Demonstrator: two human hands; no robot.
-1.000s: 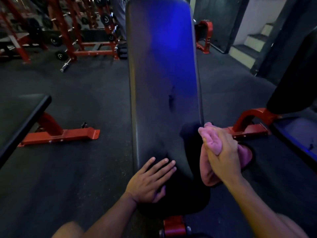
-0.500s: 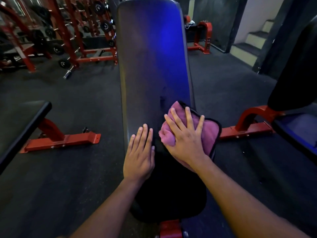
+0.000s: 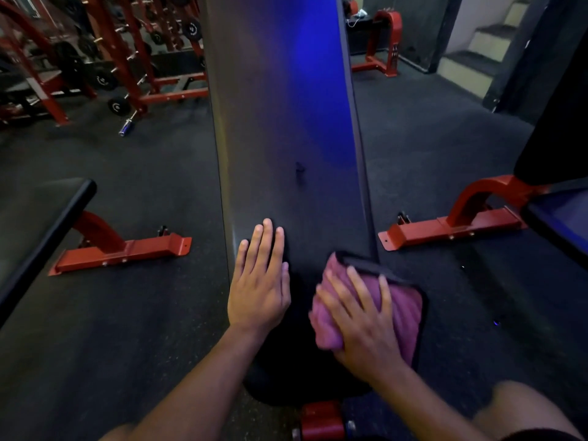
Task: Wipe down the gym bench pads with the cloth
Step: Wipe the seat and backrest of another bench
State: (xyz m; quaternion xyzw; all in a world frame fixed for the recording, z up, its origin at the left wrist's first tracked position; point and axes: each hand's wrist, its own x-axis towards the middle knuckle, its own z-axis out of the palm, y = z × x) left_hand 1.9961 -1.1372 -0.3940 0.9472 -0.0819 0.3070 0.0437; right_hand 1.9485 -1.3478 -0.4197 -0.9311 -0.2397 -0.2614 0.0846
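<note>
A long dark bench pad runs away from me up the middle of the view, with a blue light reflected on it. My left hand lies flat on the pad's near left part, fingers straight and together. My right hand presses a pink cloth with a black edge onto the pad's near right edge, fingers spread over it. The cloth hangs partly past the pad's right side.
Red bench feet stand on the dark floor at left and right. Another black pad is at the left edge. Red weight racks fill the back left. Steps rise at back right.
My right hand has drawn the cloth back toward me and to the right along the pad. A second ago it gripped the cloth bunched at the pad's right side. My left hand stays flat.
</note>
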